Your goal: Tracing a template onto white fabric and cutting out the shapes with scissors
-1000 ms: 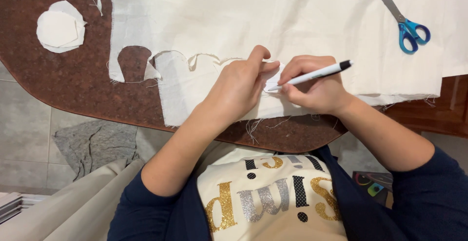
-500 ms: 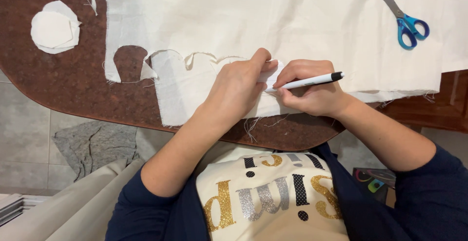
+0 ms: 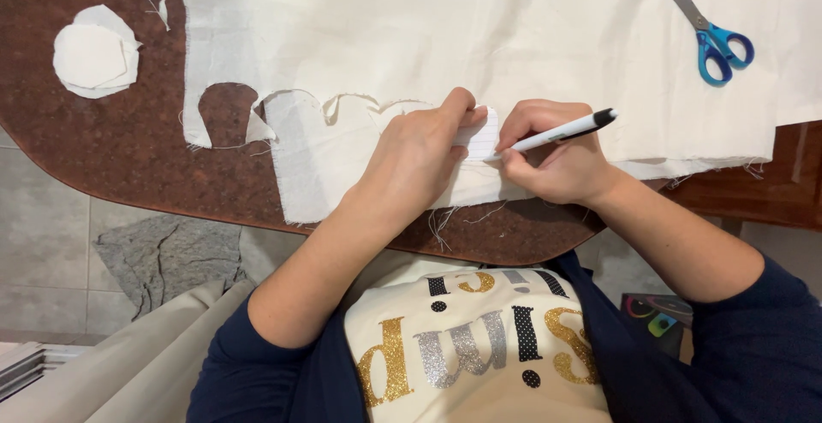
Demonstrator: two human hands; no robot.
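The step in hand looks to be tracing: the left hand point(image 3: 424, 153) lies flat with fingers closed down on a small lined paper template point(image 3: 479, 132), pinning it to the cream cloth point(image 3: 479, 38), while the right hand point(image 3: 561, 162) is closed around a pen point(image 3: 552, 134) in a writing grip, its tip set against the template's right edge. The pen is white with a black cap end; its long axis runs nearly left to right across the view, tilted a little, with the tip pointing left and slightly toward the person and the black end pointing right and away. The cloth is spread over the brown desk point(image 3: 103, 157), its near edge frayed, and along that edge to the left sit several scalloped cut-outs (rounded bites, about the shape of the template as far as I can judge). A pile of round cloth pieces point(image 3: 92, 53) lies well apart at the far left of the desk, and blue-handled scissors point(image 3: 711, 33) rest on the cloth at the upper right, blades pointing up and left, untouched. My judgement is that the next move calls for a steady left hand, so the paper does not slip, and for the pen tip to hug the paper's edge around its curve. How much of the outline is already drawn I cannot tell; the hands hide it.
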